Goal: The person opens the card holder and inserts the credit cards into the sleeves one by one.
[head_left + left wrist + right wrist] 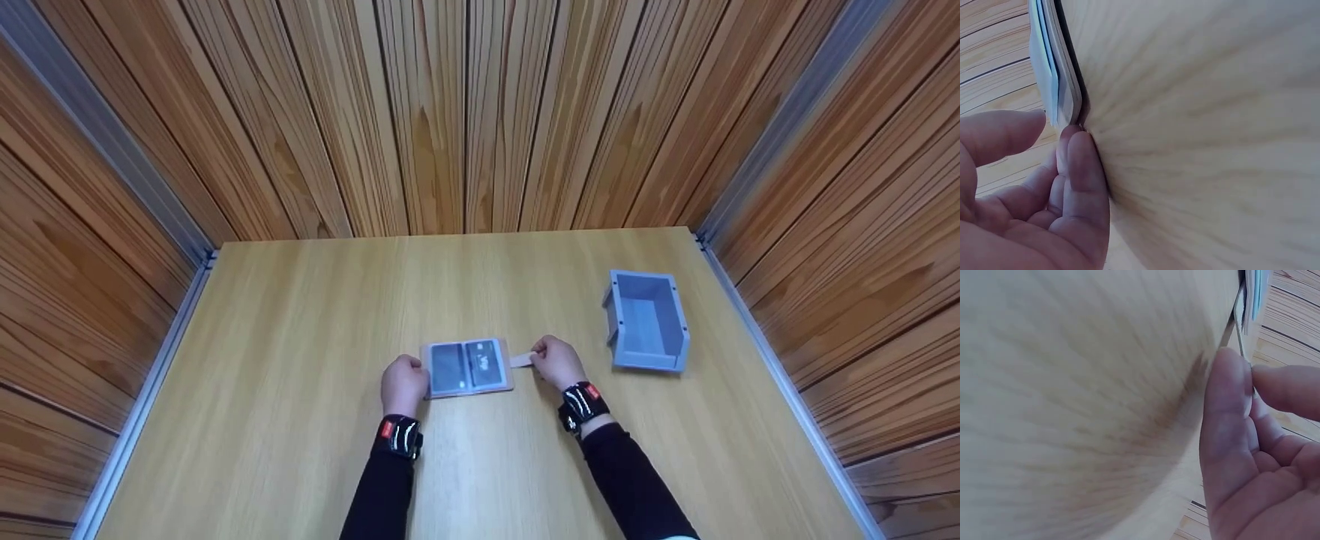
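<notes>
A card holder [486, 366] lies opened on the wooden table, with a pinkish cover and clear plastic sleeves. Along its left edge, my left hand [403, 386] holds it; in the left wrist view the thumb [1022, 129] is at the sleeves' side and the curled fingers [1084, 163] meet the cover's corner. From the right edge a short pale strap [522, 361] sticks out. My right hand [559, 362] pinches the strap's end between thumb [1286, 388] and forefinger [1227, 382], close over the table.
A grey-blue plastic bin [646, 322] stands to the right, beyond my right hand. Wood-plank walls [435, 120] with metal corner rails enclose the table [300, 315] at the back and both sides.
</notes>
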### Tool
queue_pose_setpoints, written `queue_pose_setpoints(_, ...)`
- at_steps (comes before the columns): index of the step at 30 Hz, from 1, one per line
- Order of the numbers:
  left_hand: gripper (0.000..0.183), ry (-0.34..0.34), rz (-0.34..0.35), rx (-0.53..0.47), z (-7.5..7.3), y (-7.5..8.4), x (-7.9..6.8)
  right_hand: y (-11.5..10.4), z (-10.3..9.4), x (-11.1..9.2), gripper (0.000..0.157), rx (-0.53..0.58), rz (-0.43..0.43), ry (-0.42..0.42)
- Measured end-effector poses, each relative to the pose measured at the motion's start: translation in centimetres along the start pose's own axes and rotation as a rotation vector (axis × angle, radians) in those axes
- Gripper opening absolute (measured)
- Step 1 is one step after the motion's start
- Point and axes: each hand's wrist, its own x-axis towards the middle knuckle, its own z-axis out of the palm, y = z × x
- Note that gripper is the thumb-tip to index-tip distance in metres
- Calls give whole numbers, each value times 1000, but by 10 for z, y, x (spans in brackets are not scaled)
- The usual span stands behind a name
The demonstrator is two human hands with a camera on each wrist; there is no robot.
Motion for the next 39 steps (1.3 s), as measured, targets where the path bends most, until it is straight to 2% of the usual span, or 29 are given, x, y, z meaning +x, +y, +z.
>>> queue_pose_setpoints(6,26,-17,-12,11,2,0,1,-2,0,-1,5,42,31,-20)
queue_pose_setpoints(11,22,4,12,-5,4,0,2,-3,-1,-1,5,76,46,-24)
queue_pose_setpoints(18,17,39,31,-120,2,3,2,-2,-4,-2,4,138,58,-40)
queue_pose_setpoints(24,15,26,49,-236,2,6,1,-1,-6,-4,5,179,60,-37)
queue_pose_setpoints(39,14,-8,140,-375,11,24,-4,-6,-10,-5,5,198,42,-11)
